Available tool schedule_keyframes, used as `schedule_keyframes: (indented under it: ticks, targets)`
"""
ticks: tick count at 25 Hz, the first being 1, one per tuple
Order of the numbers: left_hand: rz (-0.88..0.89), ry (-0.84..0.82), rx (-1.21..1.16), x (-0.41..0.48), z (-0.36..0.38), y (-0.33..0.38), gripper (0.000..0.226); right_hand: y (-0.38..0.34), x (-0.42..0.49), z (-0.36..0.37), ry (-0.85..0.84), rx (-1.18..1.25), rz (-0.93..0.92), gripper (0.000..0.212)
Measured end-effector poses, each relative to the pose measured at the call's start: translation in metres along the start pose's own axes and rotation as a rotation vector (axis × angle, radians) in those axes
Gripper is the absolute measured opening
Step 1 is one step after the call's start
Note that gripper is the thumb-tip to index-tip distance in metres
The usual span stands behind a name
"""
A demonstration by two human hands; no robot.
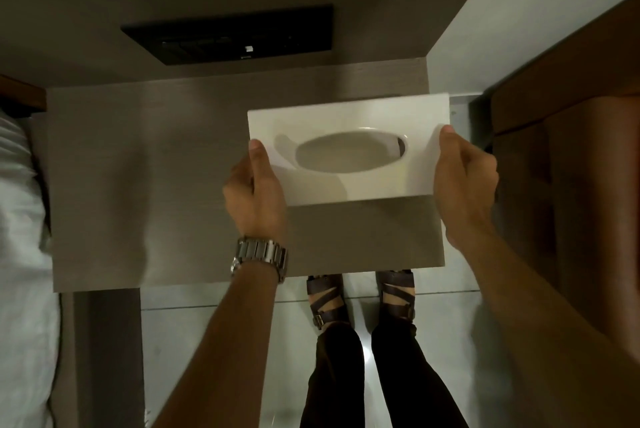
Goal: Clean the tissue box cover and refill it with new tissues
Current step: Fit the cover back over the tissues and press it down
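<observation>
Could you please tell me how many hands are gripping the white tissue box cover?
2: the left hand grips the left end of the white tissue box cover with the oval opening, the right hand its right end.

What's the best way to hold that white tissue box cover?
By its two short ends, one hand from each side, as the left hand and right hand do now. The tissue box cover is wide and smooth, and its oval opening stays clear.

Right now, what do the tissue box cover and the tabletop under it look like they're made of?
Tissue box cover: likely glossy white plastic or ceramic, judging by soft highlights around its oval opening. Tabletop: grey-brown wood-look laminate, matte, with fine horizontal grain lines.
</observation>
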State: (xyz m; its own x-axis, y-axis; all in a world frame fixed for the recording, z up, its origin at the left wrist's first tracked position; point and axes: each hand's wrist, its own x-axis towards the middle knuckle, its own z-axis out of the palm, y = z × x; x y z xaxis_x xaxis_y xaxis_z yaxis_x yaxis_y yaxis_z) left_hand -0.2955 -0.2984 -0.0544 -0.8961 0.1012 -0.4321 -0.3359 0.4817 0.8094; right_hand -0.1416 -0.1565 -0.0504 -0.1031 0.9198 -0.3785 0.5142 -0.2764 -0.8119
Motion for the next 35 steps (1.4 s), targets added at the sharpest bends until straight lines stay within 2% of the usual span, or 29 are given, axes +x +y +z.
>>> schedule_keyframes:
  ticks: [4,8,12,18,32,35]
  targets:
    - [-0.020,-0.028,-0.016,0.028,0.014,0.010,0.051,-0.008,0.022,0.010,-0.030,0.003,0.007,0.028]
    - [-0.058,-0.051,0.003,0.042,0.020,-0.004,0.052,0.001,0.034,0.016,-0.056,0.020,0.019,0.029]
    - [-0.104,-0.077,0.051,0.049,0.020,-0.018,0.042,0.015,0.041,0.018,-0.119,-0.035,0.033,0.026]
    - [0.025,-0.118,0.137,0.059,0.020,-0.026,0.030,0.025,0.052,0.021,-0.183,-0.176,0.015,0.024]
    - [0.086,-0.035,0.148,0.069,0.023,-0.026,0.032,0.023,0.059,0.026,-0.212,-0.252,-0.056,0.025]
    - [0.030,-0.016,0.157,0.067,0.022,-0.032,0.031,0.022,0.060,0.030,-0.214,-0.294,-0.105,0.026]
